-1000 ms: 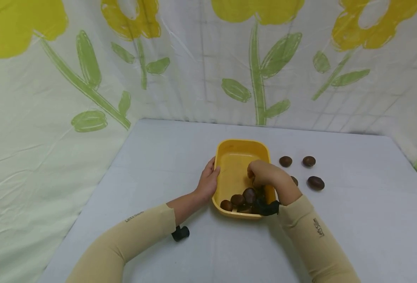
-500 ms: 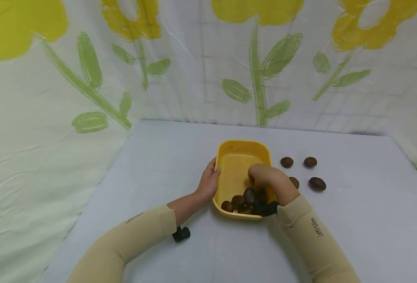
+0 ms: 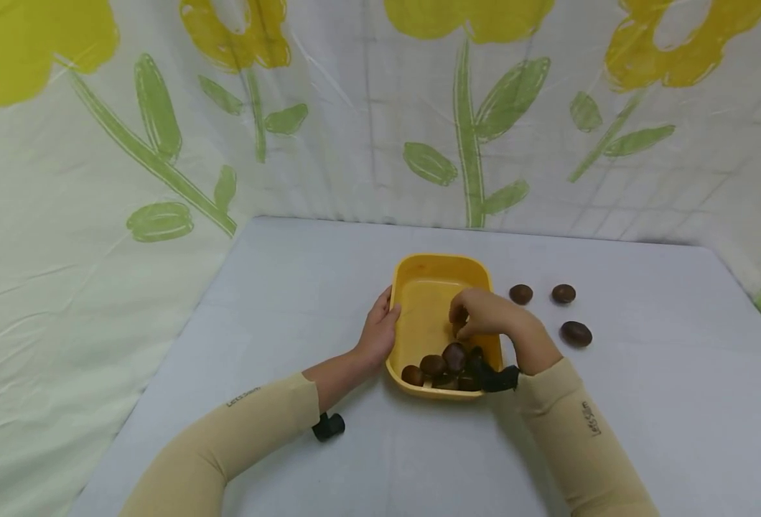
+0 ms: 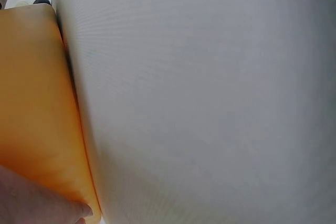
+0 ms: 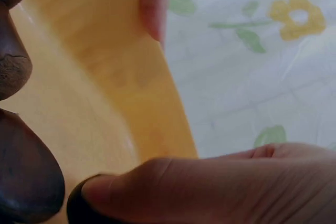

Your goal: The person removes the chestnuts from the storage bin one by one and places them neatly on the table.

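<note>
The person's left hand (image 3: 377, 334) grips the left side of a yellow plastic tray (image 3: 444, 260), its thumb at the rim and its fingers along the outer wall. Several brown chestnuts (image 3: 433, 365) lie together at the tray's near end. Above the tray's right half, the right hand (image 3: 487, 314) has its thumb and fingers curled together. The right wrist view shows that thumb pressed on a dark chestnut (image 5: 79, 208), low over the tray floor. Other chestnuts (image 5: 26, 169) sit beside it there. The left wrist view has the tray's outer wall (image 4: 37, 93) and part of the left hand (image 4: 37, 200).
Three loose chestnuts (image 3: 576, 333) lie on the white-covered table (image 3: 645, 402) right of the tray. A curtain (image 3: 355, 143) with printed flowers hangs behind. Black camera mounts (image 3: 329, 427) sit at the wrists; the right one (image 3: 500, 377) partly covers the tray's near right corner.
The right hand has risen slightly, its fingers showing a rounder curl, and its forearm has shifted right. A loose chestnut beside the right wrist is out of sight now. The left hand keeps its grip.
</note>
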`<state>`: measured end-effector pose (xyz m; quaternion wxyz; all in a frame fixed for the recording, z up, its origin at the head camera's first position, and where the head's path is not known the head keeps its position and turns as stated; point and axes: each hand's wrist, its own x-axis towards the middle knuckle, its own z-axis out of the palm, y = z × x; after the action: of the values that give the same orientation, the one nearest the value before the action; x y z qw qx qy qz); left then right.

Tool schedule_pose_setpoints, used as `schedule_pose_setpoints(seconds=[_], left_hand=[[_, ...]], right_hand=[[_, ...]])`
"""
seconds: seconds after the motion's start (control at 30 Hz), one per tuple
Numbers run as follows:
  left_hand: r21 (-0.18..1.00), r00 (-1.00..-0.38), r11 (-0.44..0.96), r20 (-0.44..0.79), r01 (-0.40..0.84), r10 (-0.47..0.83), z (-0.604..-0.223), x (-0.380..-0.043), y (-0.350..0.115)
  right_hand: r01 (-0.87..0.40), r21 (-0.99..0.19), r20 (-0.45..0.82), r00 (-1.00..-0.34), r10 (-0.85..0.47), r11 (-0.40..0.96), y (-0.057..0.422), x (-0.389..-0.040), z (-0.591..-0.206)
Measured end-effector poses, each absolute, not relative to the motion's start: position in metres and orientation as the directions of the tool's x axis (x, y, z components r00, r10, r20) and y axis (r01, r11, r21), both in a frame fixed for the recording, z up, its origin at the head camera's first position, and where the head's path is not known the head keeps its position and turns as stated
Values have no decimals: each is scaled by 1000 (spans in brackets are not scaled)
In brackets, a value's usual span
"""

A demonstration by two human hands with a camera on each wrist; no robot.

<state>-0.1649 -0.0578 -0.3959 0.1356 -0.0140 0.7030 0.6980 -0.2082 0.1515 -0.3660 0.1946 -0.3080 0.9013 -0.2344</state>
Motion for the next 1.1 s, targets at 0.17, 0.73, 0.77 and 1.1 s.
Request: schedule_pose_setpoints(seconds=[0.17, 0.73, 0.77, 1.1], left_hand=[[978, -966, 22, -210, -209, 151, -413, -172, -58], [983, -973, 32, -184, -181, 140, -417, -172, -55], [983, -973, 35, -186, -182, 136, -417, -173, -55], [982, -973, 36, -190, -187, 132, -416, -171, -56]], right_hand=[[-410, -637, -153, -762, -629, 652, 163, -205, -362], [-300, -888, 23, -786, -617, 349, 225, -170, -371], [-305, -893, 39, -786, -617, 332, 229, -168, -372], [-257, -935, 106, -861, -498, 245, 283, -145, -391]])
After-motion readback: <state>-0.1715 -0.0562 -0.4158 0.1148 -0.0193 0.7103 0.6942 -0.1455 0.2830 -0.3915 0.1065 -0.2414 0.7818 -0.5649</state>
